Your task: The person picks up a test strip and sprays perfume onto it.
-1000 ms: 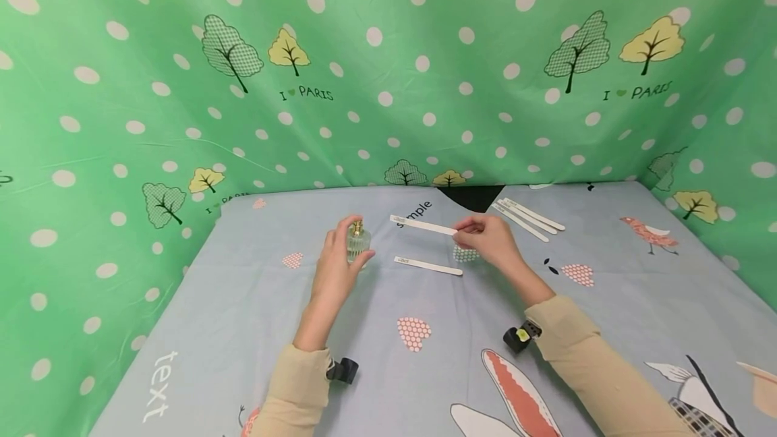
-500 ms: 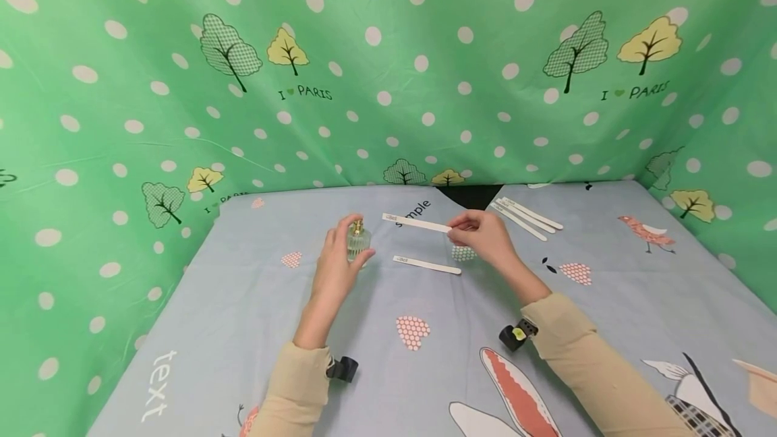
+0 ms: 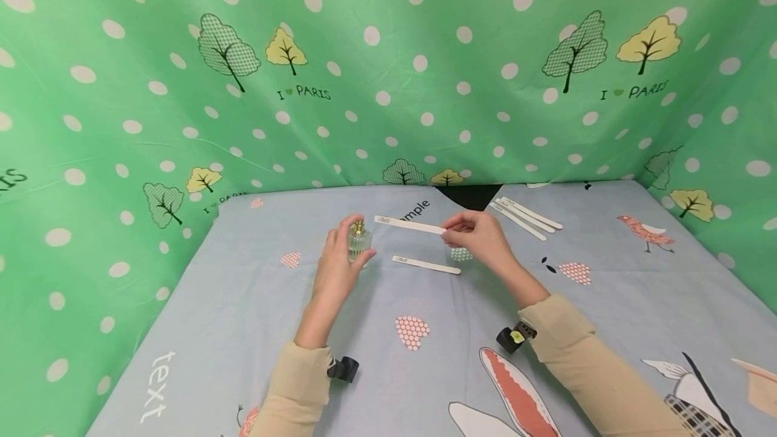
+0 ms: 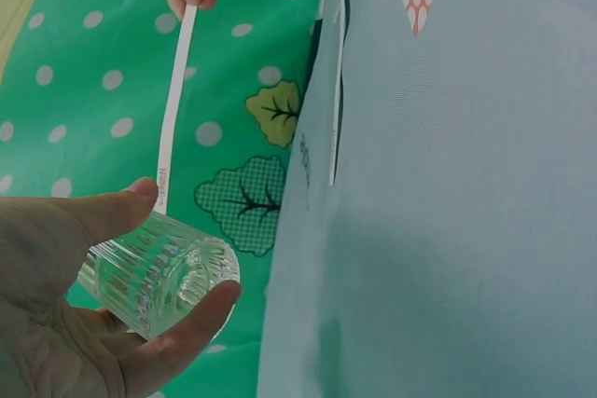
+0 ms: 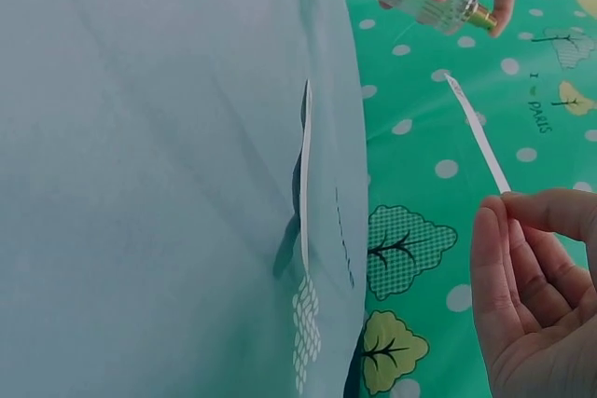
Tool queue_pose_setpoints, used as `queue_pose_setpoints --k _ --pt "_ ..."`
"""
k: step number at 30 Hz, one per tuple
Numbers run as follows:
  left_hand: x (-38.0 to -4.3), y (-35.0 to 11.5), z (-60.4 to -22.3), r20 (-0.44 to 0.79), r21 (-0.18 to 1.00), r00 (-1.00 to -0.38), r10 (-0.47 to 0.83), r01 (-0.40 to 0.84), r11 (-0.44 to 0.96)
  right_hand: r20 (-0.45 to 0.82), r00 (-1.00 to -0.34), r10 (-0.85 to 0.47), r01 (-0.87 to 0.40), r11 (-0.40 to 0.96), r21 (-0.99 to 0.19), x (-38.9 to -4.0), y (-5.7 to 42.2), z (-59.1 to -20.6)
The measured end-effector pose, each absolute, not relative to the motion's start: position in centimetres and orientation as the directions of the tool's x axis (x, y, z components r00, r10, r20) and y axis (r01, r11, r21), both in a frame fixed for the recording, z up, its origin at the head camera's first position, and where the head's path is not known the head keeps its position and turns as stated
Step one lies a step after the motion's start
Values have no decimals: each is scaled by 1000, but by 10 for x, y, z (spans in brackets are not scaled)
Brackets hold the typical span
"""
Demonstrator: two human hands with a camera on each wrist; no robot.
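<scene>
My left hand (image 3: 336,265) grips a clear ribbed glass perfume bottle (image 3: 360,241), its index finger on the gold spray top (image 5: 481,18). Thumb and fingers wrap the glass, whose thick base (image 4: 201,281) shows in the left wrist view. To the right, my right hand (image 3: 482,238) pinches one end of a white paper scent strip (image 3: 407,224). Small print marks the strip's far end, which points at the bottle and stands a short way from the spray top. Below it, a second scent strip (image 3: 427,265) lies on the cloth.
Several more white strips (image 3: 528,216) lie fanned at the back right of the table. A blue-grey printed cloth (image 3: 388,396) covers the table. Behind it hangs a green dotted curtain (image 3: 364,133).
My right hand has moved slightly left, bringing the held strip's printed end closer to the perfume bottle. The left hand and bottle have stayed almost in place.
</scene>
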State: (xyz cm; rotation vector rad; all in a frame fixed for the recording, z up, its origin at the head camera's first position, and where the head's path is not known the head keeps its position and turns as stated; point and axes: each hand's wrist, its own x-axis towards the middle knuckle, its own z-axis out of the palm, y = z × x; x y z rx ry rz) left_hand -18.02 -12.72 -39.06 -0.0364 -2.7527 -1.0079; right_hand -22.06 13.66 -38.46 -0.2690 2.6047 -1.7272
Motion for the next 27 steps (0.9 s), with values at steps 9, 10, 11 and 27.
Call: queue_pose_setpoints --k 9,10,11,27 --pt "-182 -126 -393 197 629 -979 -48 88 773 88 -981 -170 -144 353 -924 -219 134 -383" --pt "-182 -126 -393 198 628 -979 -48 89 773 89 -981 -173 -146 351 -925 -219 134 -383" --pt "-182 -126 -393 201 629 -978 -47 92 772 90 -980 -176 -147 347 -926 -218 134 -383" --pt "-183 -126 -396 254 631 -965 -59 120 767 77 -978 -194 -137 315 -939 -212 127 -380"
